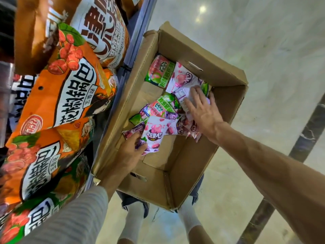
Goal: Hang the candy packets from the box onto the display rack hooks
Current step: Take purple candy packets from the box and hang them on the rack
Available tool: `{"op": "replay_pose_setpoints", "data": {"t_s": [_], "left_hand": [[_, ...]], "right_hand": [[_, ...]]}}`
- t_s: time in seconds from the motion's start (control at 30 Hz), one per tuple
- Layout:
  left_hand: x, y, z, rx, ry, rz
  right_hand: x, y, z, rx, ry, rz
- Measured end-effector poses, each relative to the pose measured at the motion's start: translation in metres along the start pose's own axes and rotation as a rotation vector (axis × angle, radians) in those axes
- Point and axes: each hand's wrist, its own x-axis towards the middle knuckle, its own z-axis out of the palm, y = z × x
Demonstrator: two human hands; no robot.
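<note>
An open cardboard box (202, 62) stands on the floor below me, with several small candy packets heaped at its far end. My left hand (131, 149) is inside the box and pinches a white-and-pink candy packet (155, 132) by its lower corner, with a purple packet (133, 132) under its fingers. My right hand (202, 110) lies flat with spread fingers on a white packet (184, 95) in the pile. Green packets (161, 71) lie beyond the hands. No rack hooks show.
Large orange snack bags (66, 95) hang or lean along the left side, close beside the box. A blue-grey shelf edge (139, 32) runs between them and the box. Pale polished floor (263, 50) spreads to the right. My legs in white socks (133, 221) stand under the box.
</note>
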Motion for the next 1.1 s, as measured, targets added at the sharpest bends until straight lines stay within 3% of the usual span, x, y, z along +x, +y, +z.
{"op": "replay_pose_setpoints", "data": {"t_s": [0.07,0.3,0.5,0.63,0.77,0.9,1.1], "left_hand": [[0.002,-0.007,0.000,-0.021,0.012,-0.015],[0.006,-0.010,0.005,-0.060,0.038,-0.037],[0.002,-0.010,-0.002,-0.100,0.071,-0.071],[-0.008,-0.001,-0.005,-0.160,0.160,-0.100],[-0.012,0.003,-0.007,-0.161,0.196,-0.155],[-0.005,-0.001,-0.004,-0.204,0.205,-0.228],[0.005,-0.005,0.000,-0.258,0.199,-0.240]], "right_hand": [[0.010,0.004,0.006,-0.122,-0.042,0.000],[0.028,0.008,0.005,-0.093,0.017,-0.021],[0.007,0.007,-0.020,0.182,0.116,-0.084],[-0.019,0.005,-0.020,0.591,0.181,-0.116],[-0.024,0.001,-0.026,0.823,0.024,-0.109],[-0.013,-0.014,-0.012,1.196,-0.111,0.133],[0.014,-0.058,0.015,1.636,0.002,0.591]]}}
